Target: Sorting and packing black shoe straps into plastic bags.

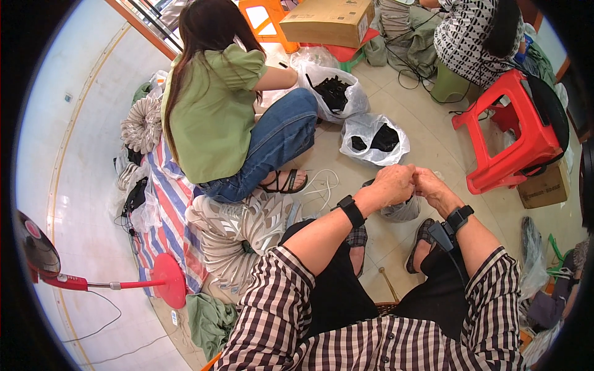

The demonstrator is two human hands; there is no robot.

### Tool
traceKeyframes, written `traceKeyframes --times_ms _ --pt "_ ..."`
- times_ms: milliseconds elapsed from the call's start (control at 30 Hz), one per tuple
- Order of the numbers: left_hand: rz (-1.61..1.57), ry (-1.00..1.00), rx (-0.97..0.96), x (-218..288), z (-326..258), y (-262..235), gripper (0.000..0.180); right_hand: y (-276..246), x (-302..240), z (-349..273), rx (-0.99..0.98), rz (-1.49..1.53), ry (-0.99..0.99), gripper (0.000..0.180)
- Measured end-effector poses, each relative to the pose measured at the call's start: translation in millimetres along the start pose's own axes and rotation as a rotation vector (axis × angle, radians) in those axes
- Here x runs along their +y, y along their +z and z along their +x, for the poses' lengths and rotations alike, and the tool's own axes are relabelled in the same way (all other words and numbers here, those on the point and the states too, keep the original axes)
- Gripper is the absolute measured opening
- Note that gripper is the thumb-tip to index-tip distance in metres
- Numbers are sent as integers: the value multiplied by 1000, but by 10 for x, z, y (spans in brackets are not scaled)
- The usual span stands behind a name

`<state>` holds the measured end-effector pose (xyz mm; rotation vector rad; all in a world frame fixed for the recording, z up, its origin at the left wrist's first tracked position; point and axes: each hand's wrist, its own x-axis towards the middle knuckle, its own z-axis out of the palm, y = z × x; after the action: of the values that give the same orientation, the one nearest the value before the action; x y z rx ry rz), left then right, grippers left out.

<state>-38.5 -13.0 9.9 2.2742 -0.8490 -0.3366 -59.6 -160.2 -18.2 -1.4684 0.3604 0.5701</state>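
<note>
Crowding the tiled floor (433,142) are two white bags of black pieces: the nearer bag (352,150) just ahead of the hands, the farther bag (357,93) beyond it. Toward the floor's right edge stands a red stool (537,146); by the striped sheet's (179,232) right edge are a co-worker in green (210,117) and a pale coil (216,247). Both forearms reach forward and converge — left hand (393,185) and right hand (431,185) meeting at the fingertips, pressed together; what they pinch, I cannot tell. Below them, partly hidden, a small plastic bag (402,212) sits on the floor.
</note>
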Motion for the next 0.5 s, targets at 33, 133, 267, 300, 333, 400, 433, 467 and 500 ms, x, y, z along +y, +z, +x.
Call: traceKeyframes --times_ms 33,133,267,300,333,400,433,467,500 --pt "0 1 1 -1 -1 -1 21 15 -13 -11 -1 0 0 15" --pt "1 7 7 -9 -9 -1 21 49 -38 -43 10 29 -19 16" --pt "-10 12 14 -10 -9 5 21 32 -24 -31 15 -7 -13 15" --pt "-9 13 14 -7 -8 7 21 18 -15 -21 21 -33 -4 15" --pt "-4 14 14 -3 -5 8 21 0 2 -8 23 -32 -4 15" --pt "0 17 14 6 -1 11 21 -39 35 16 9 -44 -15 15" --pt "7 12 7 1 -10 4 21 -14 19 6 6 -43 -15 15" --pt "14 7 0 -3 -16 -4 21 12 4 -8 2 -27 -16 15" --pt "15 5 0 -6 -20 -10 21 35 -9 -18 -1 -11 -17 16"
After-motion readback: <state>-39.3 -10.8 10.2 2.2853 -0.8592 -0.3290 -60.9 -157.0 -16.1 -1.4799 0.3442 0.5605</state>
